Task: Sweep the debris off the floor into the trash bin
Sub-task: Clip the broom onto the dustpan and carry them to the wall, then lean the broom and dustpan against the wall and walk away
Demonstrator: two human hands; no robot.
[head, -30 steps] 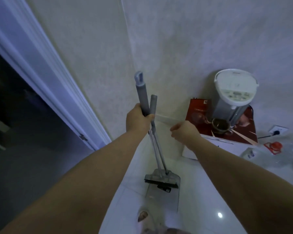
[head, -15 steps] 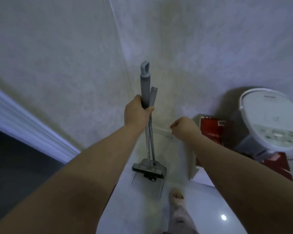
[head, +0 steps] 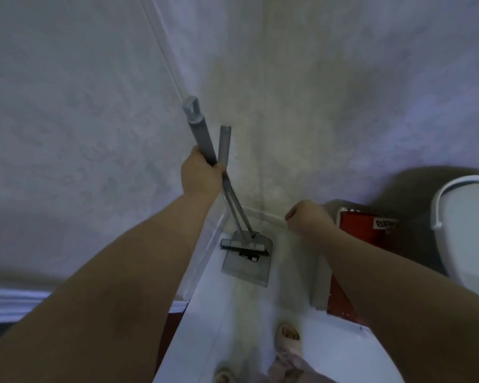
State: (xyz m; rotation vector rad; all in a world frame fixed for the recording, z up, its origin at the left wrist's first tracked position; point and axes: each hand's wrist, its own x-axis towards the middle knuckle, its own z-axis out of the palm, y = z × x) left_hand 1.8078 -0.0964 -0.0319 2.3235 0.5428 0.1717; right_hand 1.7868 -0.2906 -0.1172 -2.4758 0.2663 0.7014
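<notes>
Both arms reach forward, left hand (head: 202, 174) gripping the broom handle (head: 200, 134) (fingers curled round it), right hand (head: 307, 218) fisted.

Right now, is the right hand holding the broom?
No, the right hand is a curled fist holding nothing; only the left hand grips the broom handle.

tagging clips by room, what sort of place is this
Likely a home corner, perhaps near a kitchen: glossy white floor, a white electric pot at the right, and a broom and dustpan set gripped by the left hand.
</notes>
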